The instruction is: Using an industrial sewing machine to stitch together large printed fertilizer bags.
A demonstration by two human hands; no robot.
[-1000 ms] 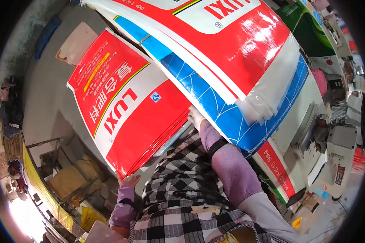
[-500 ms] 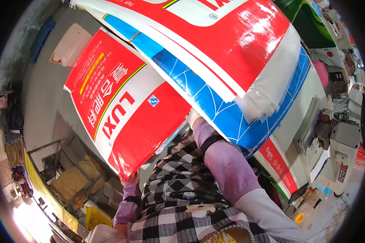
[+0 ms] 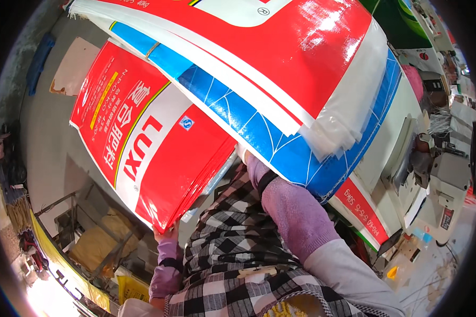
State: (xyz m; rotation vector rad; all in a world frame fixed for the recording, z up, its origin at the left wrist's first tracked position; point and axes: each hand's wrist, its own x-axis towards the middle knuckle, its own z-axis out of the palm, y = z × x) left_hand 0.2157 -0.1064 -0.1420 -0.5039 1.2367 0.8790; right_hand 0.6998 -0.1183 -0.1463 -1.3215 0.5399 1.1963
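Observation:
A stack of red and white printed woven sacks (image 3: 166, 174) lies to the left, its layers showing along the lower right edge. At its near lower corner, my left hand (image 3: 167, 232) is closed on the sacks, with part of the fingers hidden. My right hand (image 3: 241, 151) reaches to the stack's right corner, beside the blue sacks. Only a pale bit of it shows; its fingers are out of sight. Overlapping the red stack is a higher pile of blue sacks (image 3: 259, 137), with more red and white sacks (image 3: 312, 58) and a clear plastic edge on top.
A pale table (image 3: 407, 116) with a sewing machine (image 3: 449, 177) stands at the right. A metal frame with a tan cloth (image 3: 103, 240) is at the lower left. Past the red stack, a piece of board (image 3: 74, 66) lies near the grey wall side.
The sacks and surroundings have shifted left in the picture. The red stack's layers are more spread along its lower right edge. My left hand stays at the corner.

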